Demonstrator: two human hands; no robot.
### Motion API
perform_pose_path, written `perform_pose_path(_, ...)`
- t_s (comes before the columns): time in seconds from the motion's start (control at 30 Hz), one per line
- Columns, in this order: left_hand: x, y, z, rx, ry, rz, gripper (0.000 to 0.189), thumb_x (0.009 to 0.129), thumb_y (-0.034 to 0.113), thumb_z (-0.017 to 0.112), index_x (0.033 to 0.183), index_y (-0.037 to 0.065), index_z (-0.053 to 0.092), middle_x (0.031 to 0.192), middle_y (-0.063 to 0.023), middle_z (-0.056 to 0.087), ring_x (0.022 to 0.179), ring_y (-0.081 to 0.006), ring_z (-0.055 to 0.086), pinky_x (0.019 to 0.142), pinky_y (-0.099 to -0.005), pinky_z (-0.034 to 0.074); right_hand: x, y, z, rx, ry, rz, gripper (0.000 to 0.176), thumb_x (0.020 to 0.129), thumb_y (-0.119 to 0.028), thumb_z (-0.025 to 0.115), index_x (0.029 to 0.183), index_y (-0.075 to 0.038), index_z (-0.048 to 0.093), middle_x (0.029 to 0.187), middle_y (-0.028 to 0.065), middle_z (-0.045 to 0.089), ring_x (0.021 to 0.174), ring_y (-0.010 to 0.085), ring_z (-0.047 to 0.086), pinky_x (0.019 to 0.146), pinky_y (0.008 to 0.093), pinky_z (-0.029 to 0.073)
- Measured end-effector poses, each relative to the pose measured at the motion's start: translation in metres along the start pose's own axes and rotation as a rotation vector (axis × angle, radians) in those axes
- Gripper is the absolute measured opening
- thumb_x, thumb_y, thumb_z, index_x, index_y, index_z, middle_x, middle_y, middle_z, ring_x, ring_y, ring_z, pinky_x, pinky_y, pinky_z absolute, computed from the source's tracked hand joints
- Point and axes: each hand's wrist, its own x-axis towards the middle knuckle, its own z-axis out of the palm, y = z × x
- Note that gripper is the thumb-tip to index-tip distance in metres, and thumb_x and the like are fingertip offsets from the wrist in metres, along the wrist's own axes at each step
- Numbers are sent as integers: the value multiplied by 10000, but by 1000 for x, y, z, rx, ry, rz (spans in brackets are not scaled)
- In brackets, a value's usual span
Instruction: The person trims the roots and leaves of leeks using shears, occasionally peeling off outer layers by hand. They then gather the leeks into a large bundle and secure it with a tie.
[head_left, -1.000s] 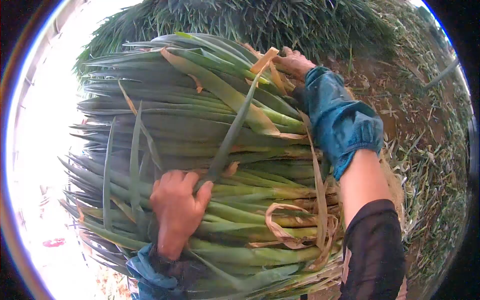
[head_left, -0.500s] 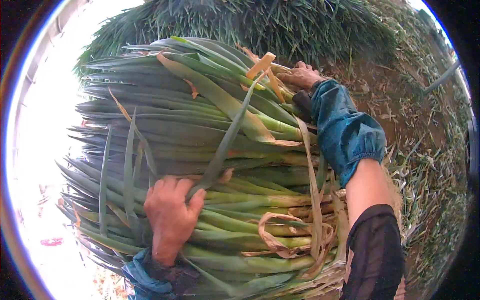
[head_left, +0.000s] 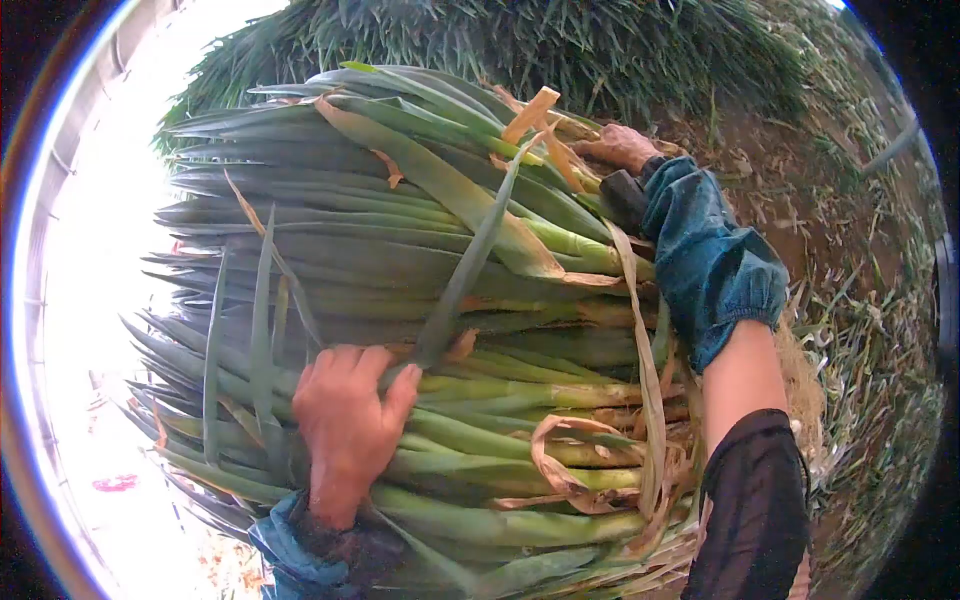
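Note:
A broad heap of long green stalks [head_left: 400, 270], like large scallions, lies with its leaf tips to the left and its pale root ends to the right. My left hand [head_left: 350, 425] rests on the lower left leaves, its fingers curled down among them and their tips hidden. At the heap's upper right end, my right hand [head_left: 622, 150] is bent round the stalk ends, with its fingertips partly hidden. A dry brown leaf [head_left: 575, 465] curls over the stalks at the lower right.
Behind the heap stands another mass of green leaves [head_left: 480, 50]. Brown soil [head_left: 740, 190] strewn with leaf scraps lies to the right. Bright glare fills the left side, with a red patch [head_left: 115, 483] low in it.
The whole heap and both hands appear slightly farther right in the view. Both hands keep nearly the same places on the stalks.

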Motion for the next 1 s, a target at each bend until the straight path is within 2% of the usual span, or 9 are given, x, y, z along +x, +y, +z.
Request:
perform_pose_path(0.07,2,1,1,-1,-1,-18,219,780,286,588,798,71,629,801,-110,609,770,-307,556,680,-417,430,-10,-9,0,111,38,30,386,876,-481,432,1179,-275,555,1033,163,573,983,295,555,835,387,416)
perform_pose_path(0.17,2,1,3,15,14,-33,244,770,315,606,780,72,625,776,-102,608,775,-298,555,684,-411,429,-19,2,11,200,154,-336,391,886,-463,418,1191,-258,552,1082,164,565,1003,301,553,831,384,423)
perform_pose_path(0.27,2,-1,6,33,24,-37,259,767,330,612,772,71,625,762,-98,610,780,-293,558,688,-408,431,-26,9,13,-317,275,-502,418,862,-443,465,1228,-253,530,1133,136,553,1027,311,552,839,388,432)
perform_pose_path(0.4,0,-5,11,3,76,-31,261,770,333,608,766,72,626,760,-97,613,778,-295,563,684,-414,434,-47,-5,4,194,83,82,626,739,-529,592,1272,-227,468,1210,126,547,1092,311,518,935,385,387)
perform_pose_path(0.63,2,-6,11,52,101,-9,258,768,332,610,759,75,623,769,-96,621,763,-300,562,672,-417,438,-108,-49,-10,448,187,-293,700,699,-476,646,1284,-128,482,1173,131,573,1075,219,529,898,333,392)
perform_pose_path(0.67,2,-8,12,47,103,-5,260,769,333,611,759,73,622,770,-96,621,760,-301,561,669,-418,438,-110,-49,-13,393,154,-172,705,710,-487,642,1287,-117,474,1174,141,569,1083,224,523,903,337,388)
perform_pose_path(0.8,3,-10,12,36,74,-27,292,789,355,592,778,65,627,783,-105,625,758,-310,567,658,-427,443,-114,-48,-19,426,81,-164,633,734,-491,623,1257,-152,511,1061,117,621,954,225,577,833,336,423)
perform_pose_path(0.9,3,-7,9,48,86,-57,337,808,390,565,810,60,636,801,-115,630,764,-323,576,657,-436,448,-126,-54,-13,442,195,-238,576,735,-468,618,1200,-133,556,1004,108,635,893,224,588,800,326,436)
perform_pose_path(1.0,4,-9,5,33,31,-86,357,811,398,551,835,55,647,835,-138,638,788,-339,588,663,-449,449,-135,-62,-15,288,206,-74,532,704,-442,634,1117,-108,601,966,88,640,873,207,590,784,328,443)
